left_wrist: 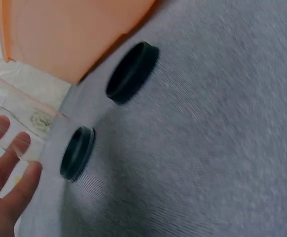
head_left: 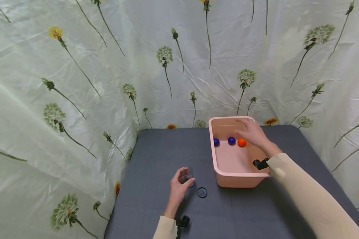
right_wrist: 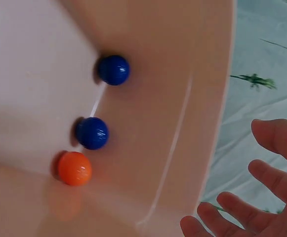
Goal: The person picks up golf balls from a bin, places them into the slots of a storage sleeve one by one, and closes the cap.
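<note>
My left hand (head_left: 177,190) holds a clear see-through cylinder (left_wrist: 27,109), fingers on one side and thumb on the other. A black ring-shaped cap (left_wrist: 77,154) sits on the cloth close to the cylinder's lower end in the left wrist view. Beside it lies a second black cap (head_left: 202,192), between the hand and the pink bin. My right hand (head_left: 252,133) is over the far right part of the pink bin (head_left: 236,179), fingers spread and loosely bent around nothing. Inside the bin are two blue balls (right_wrist: 114,70) and an orange ball (right_wrist: 74,168), by its far wall.
A dark grey cloth (head_left: 155,156) covers the table. Behind and to both sides hangs a pale curtain (head_left: 179,79) printed with dandelions, right at the table's back edge. The bin's tall wall stands to the right of the caps.
</note>
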The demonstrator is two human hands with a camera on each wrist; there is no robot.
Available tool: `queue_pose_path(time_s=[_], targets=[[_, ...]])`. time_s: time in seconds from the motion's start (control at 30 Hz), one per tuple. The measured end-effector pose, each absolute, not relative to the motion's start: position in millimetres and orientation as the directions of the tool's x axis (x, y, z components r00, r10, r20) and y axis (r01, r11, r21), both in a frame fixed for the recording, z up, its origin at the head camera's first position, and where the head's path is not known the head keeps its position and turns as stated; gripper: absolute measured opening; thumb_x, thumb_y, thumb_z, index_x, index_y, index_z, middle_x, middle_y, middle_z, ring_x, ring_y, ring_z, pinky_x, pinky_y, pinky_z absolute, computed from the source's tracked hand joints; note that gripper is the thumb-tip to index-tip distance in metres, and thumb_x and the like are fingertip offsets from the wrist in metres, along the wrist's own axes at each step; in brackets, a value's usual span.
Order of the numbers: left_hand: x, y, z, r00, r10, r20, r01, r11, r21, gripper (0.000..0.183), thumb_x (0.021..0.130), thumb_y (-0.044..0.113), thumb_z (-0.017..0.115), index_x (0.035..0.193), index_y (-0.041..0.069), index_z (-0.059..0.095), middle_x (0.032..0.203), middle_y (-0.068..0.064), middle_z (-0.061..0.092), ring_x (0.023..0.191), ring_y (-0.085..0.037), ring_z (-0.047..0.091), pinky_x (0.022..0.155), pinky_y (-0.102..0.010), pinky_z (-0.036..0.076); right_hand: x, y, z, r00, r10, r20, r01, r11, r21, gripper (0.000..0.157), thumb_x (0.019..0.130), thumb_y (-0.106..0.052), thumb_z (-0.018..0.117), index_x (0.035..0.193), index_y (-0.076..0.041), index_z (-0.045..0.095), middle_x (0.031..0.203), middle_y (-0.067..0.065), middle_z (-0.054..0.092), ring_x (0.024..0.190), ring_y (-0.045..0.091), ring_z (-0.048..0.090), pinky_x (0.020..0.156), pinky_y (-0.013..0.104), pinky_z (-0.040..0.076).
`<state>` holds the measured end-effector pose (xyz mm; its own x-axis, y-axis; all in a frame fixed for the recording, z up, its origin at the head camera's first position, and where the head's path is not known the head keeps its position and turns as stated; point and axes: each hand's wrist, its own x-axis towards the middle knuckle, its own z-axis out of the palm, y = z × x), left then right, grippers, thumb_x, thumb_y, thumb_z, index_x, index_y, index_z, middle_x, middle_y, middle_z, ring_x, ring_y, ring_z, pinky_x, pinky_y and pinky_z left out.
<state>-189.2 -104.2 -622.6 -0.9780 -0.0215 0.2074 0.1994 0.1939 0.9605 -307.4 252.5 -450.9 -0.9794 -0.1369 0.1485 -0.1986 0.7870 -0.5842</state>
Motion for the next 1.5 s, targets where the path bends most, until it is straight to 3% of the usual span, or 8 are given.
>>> queue_pose_path(time_s=[0.23, 0.47, 0.8, 0.97, 1.1, 1.27, 1.43, 1.5], targets=[[-189, -108, -629, -0.975, -0.010, 0.221, 0.214, 0.208, 0.954, 0.049, 0.083, 0.023, 0.085, 0.128, 0.016, 0.064, 0.122, -0.004, 0.068, 0.113, -0.019, 0.062, 0.097, -0.045, 0.049, -324, 246, -473, -0.969, -0.205, 0.141, -0.249, 0.768, -0.591, 0.056, 0.091, -0.013, 0.073, 0.138, 0.009, 0.052, 0.139, 0.032, 0.050, 0.131, 0.049, 0.041, 0.108, 0.064, 0.031], [-190, -111, -631, -0.971, 0.009, 0.239, 0.235, 0.212, 0.948, 0.047, 0.084, 0.024, 0.084, 0.126, 0.019, 0.065, 0.117, 0.004, 0.068, 0.110, -0.017, 0.063, 0.095, -0.045, 0.050, -334, 242, -486, -0.980, -0.197, 0.041, -0.182, 0.782, -0.596, 0.059, 0.092, -0.015, 0.071, 0.144, 0.004, 0.048, 0.144, 0.030, 0.048, 0.131, 0.047, 0.044, 0.106, 0.061, 0.036], [-190, -111, -635, -0.971, 0.046, 0.234, 0.239, 0.222, 0.945, 0.052, 0.084, 0.023, 0.084, 0.129, 0.010, 0.062, 0.117, 0.002, 0.068, 0.112, -0.016, 0.062, 0.096, -0.051, 0.049, -339, 248, -500, -0.982, -0.181, -0.059, -0.107, 0.778, -0.619, 0.066, 0.088, -0.009, 0.074, 0.143, 0.012, 0.044, 0.141, 0.036, 0.047, 0.127, 0.050, 0.048, 0.101, 0.058, 0.043], [-189, -112, -637, -0.973, 0.048, 0.224, 0.230, 0.212, 0.950, 0.050, 0.084, 0.017, 0.083, 0.129, 0.011, 0.062, 0.118, 0.000, 0.068, 0.112, -0.016, 0.062, 0.096, -0.051, 0.048, -336, 247, -505, -0.975, -0.141, -0.173, 0.006, 0.757, -0.654, 0.077, 0.087, -0.009, 0.075, 0.147, 0.016, 0.034, 0.142, 0.039, 0.042, 0.125, 0.048, 0.048, 0.104, 0.056, 0.042], [-190, -111, -636, -0.973, 0.047, 0.228, 0.232, 0.212, 0.949, 0.050, 0.084, 0.022, 0.084, 0.128, 0.011, 0.063, 0.118, -0.006, 0.069, 0.110, -0.016, 0.062, 0.096, -0.050, 0.049, -341, 254, -517, -0.968, -0.127, -0.218, 0.059, 0.728, -0.683, 0.085, 0.086, -0.008, 0.075, 0.148, 0.018, 0.024, 0.144, 0.040, 0.035, 0.120, 0.045, 0.045, 0.106, 0.054, 0.040], [-191, -113, -634, -0.972, 0.042, 0.233, 0.237, 0.215, 0.947, 0.050, 0.084, 0.021, 0.084, 0.128, 0.010, 0.062, 0.119, -0.009, 0.069, 0.110, -0.017, 0.062, 0.095, -0.050, 0.049, -350, 254, -528, -0.971, -0.099, -0.216, 0.097, 0.665, -0.741, 0.067, 0.085, -0.003, 0.070, 0.141, 0.017, 0.037, 0.133, 0.037, 0.043, 0.109, 0.043, 0.046, 0.089, 0.047, 0.046], [-192, -113, -632, -0.971, 0.031, 0.239, 0.240, 0.223, 0.945, 0.051, 0.083, 0.021, 0.085, 0.127, 0.010, 0.063, 0.118, -0.009, 0.069, 0.109, -0.016, 0.063, 0.095, -0.050, 0.049, -354, 242, -530, -0.962, -0.022, -0.273, 0.204, 0.608, -0.768, 0.066, 0.086, -0.002, 0.070, 0.141, 0.016, 0.038, 0.138, 0.035, 0.043, 0.116, 0.041, 0.046, 0.101, 0.049, 0.043], [-193, -111, -631, -0.971, 0.033, 0.238, 0.240, 0.225, 0.944, 0.050, 0.083, 0.021, 0.085, 0.127, 0.011, 0.063, 0.118, -0.008, 0.069, 0.109, -0.016, 0.063, 0.095, -0.050, 0.049, -353, 239, -530, -0.950, 0.007, -0.313, 0.257, 0.588, -0.767, 0.063, 0.086, -0.001, 0.071, 0.138, 0.016, 0.040, 0.132, 0.034, 0.046, 0.113, 0.041, 0.047, 0.101, 0.049, 0.044]])
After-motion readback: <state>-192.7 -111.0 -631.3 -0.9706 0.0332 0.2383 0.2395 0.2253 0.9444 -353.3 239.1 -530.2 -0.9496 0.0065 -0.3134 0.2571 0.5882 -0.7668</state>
